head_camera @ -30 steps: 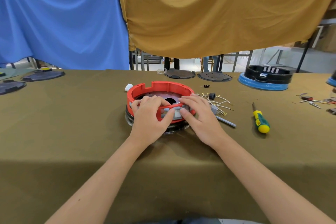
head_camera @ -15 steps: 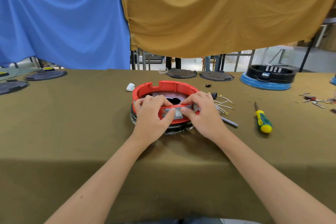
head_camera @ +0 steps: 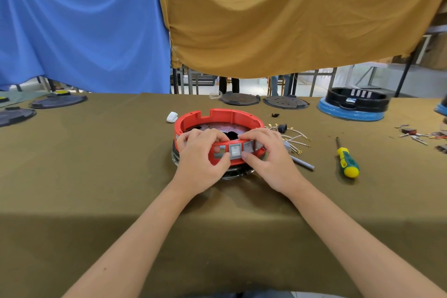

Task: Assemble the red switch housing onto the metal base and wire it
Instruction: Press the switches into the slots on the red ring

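Gripping the red housing [head_camera: 219, 120], left hand [head_camera: 202, 155] and right hand [head_camera: 271, 155] seated 1 switch [head_camera: 235, 150]; wiring likely followed.

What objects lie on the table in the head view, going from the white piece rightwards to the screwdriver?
white piece → red switch housing → loose wires → green and yellow screwdriver
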### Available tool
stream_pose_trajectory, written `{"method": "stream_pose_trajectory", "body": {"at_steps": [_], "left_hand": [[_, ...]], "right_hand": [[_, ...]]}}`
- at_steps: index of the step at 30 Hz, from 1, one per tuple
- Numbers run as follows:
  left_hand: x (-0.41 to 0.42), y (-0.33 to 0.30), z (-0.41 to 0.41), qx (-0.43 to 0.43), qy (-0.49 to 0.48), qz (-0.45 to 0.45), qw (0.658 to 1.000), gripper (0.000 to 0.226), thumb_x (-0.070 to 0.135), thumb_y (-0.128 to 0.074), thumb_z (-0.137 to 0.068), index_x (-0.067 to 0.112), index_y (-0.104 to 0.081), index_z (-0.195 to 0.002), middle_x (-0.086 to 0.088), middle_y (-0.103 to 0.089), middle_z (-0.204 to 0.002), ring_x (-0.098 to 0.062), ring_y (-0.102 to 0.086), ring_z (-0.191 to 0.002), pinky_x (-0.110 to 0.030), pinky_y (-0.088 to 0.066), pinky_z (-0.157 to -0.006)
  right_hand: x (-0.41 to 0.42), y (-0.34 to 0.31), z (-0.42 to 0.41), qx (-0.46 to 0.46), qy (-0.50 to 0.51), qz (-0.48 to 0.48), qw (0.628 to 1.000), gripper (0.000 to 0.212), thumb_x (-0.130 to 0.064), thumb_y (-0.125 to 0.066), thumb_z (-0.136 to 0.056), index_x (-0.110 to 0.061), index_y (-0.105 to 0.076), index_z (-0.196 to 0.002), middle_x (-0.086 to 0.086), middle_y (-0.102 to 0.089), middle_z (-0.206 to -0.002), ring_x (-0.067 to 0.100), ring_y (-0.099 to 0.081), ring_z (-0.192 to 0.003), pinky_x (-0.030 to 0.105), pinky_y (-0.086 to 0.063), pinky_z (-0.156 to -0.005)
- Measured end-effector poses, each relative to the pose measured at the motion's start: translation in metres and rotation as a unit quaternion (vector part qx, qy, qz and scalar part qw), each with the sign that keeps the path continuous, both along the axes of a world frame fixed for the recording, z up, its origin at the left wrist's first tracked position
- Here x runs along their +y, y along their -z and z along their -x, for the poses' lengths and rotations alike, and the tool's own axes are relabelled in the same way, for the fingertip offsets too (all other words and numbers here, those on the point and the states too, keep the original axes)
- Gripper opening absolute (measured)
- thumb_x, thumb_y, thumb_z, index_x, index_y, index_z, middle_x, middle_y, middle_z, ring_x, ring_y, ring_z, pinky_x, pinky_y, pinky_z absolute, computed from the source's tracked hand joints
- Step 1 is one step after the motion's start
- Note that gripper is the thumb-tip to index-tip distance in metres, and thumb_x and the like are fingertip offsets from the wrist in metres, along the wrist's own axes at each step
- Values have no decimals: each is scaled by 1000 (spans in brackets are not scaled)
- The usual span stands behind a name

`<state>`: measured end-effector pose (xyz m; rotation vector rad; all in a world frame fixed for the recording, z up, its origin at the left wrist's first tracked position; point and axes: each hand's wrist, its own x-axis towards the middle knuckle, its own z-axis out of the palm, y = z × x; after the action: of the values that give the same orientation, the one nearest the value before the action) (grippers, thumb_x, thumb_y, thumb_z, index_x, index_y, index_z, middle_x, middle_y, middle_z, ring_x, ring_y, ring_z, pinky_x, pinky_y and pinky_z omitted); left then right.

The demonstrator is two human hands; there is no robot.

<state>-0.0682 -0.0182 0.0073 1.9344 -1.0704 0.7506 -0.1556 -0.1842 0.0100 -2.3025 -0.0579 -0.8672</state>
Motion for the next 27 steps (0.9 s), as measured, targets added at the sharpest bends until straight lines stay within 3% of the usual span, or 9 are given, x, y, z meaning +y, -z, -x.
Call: {"method": "stream_pose_trajectory", "body": {"at_steps": [6, 9, 12, 15, 20, 27], "left_hand": [[0, 1, -1, -4, -10, -12, 1000, 28, 29, -61, -77, 29, -63, -105, 13, -58, -79, -7, -47, -90, -24, -20, -94], [0, 1, 0, 5, -6, -3, 1000, 33, 32, -60, -79, 31, -61, -112, 16, -54, -76, 0, -44, -92, -20, -19, -95], [-1, 1, -1, 17, 6, 16, 1000, 20, 37, -57, -86, 33, -61, -105, 18, -57, -84, 3, -43, -102, -14, -15, -98], [-3, 2, 0, 10, -2, 14, 1000, 9, 38, -55, -90, 32, -61, -93, 16, -60, -82, -1, -47, -94, -15, -15, -97], [-4, 1, 1, 7, -17, 4, 1000, 13, 38, -54, -91, 27, -61, -89, 10, -62, -79, -4, -46, -87, -15, -15, -95], [-1, -2, 5, 10, -12, 1, 1000, 17, 42, -52, -90, 30, -63, -96, 16, -63, -86, -5, -51, -90, -24, -20, -92]], "right_hand": [[0, -1, -1, -11, 32, 62, 998, 31, -17, -73, -85, -27, -64, -114, -12, -53, -112, 10, -38, -116, 0, -23, -92], [4, 1, -1, -17, 22, 24, 999, 20, -26, -63, -91, -28, -64, -111, -14, -53, -111, 10, -38, -117, 4, -24, -94], [5, 0, -3, -19, 22, -10, 1000, 17, -33, -59, -96, -27, -69, -109, -12, -56, -108, 11, -39, -116, 13, -29, -94], [4, -1, -5, -30, 48, 4, 998, 15, -31, -64, -94, -24, -72, -105, -10, -59, -103, 11, -42, -110, 13, -31, -90], [4, -4, -10, -35, 74, 22, 996, 11, -25, -69, -90, -21, -73, -100, -11, -58, -98, 11, -43, -106, 6, -30, -86], [3, 1, -6, -32, 46, 3, 998, 15, -27, -65, -93, -27, -71, -107, -13, -60, -107, 11, -43, -113, 11, -30, -91]]}}
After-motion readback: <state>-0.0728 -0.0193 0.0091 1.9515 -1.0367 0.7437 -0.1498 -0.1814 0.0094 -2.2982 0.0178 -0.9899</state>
